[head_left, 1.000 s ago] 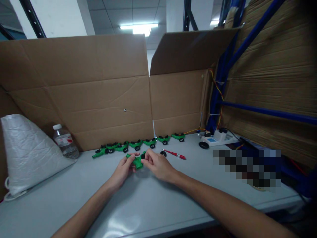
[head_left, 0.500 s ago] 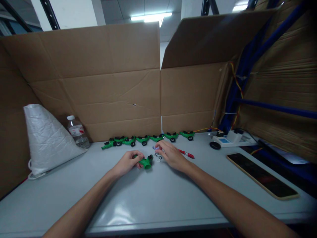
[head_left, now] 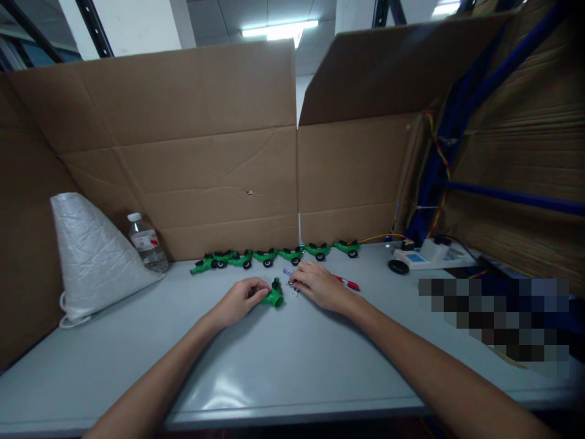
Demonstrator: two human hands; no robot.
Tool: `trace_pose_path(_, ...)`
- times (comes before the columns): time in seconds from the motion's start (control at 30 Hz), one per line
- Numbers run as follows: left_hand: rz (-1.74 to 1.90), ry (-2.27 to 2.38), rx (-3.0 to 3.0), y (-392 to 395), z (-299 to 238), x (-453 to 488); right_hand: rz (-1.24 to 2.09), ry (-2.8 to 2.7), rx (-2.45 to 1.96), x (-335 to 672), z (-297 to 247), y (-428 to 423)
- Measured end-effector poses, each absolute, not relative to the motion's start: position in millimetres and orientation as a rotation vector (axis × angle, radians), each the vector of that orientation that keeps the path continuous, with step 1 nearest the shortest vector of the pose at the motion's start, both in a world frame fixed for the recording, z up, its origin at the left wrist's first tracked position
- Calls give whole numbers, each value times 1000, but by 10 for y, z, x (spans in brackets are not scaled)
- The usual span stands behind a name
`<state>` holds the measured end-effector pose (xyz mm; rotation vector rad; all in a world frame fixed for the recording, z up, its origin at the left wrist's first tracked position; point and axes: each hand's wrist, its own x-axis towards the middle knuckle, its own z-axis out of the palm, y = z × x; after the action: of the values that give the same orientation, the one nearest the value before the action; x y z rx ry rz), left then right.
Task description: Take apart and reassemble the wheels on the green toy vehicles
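My left hand is closed around a green plastic toy piece, held just above the table. The piece has a round tube end facing me and a black part on top; my fingers hide the rest. To its right, my right hand reaches down with its fingers bent together over small black and white rings on the table. Whether a ring is between those fingertips is hidden. Behind my right hand lies a red pen, partly covered by it.
A row of green toy vehicles with black wheels stands along the cardboard wall. At left are a silvery bag and a water bottle. A power strip and a blurred-out area are at right.
My right hand has lowered onto the small rings, its fingers drawing together. The green piece in my left hand has turned slightly and tipped a little upward.
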<state>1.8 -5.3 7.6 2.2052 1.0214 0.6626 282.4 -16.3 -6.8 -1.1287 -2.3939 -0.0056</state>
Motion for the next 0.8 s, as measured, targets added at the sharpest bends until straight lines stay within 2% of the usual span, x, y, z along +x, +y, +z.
trace_pose_path(0.5,683,1046,2125,-144,132,44,-48,-2431,-1142,2798,-90,-161)
trace_pose_path(0.67,795,1091,2352,-173,200,28,-113,-2376,-1213,2838,-100,-127)
trace_pose_path(0.8,834,955,2518,-167,213,13,-39,-2427,-1141,2814,-85,-165)
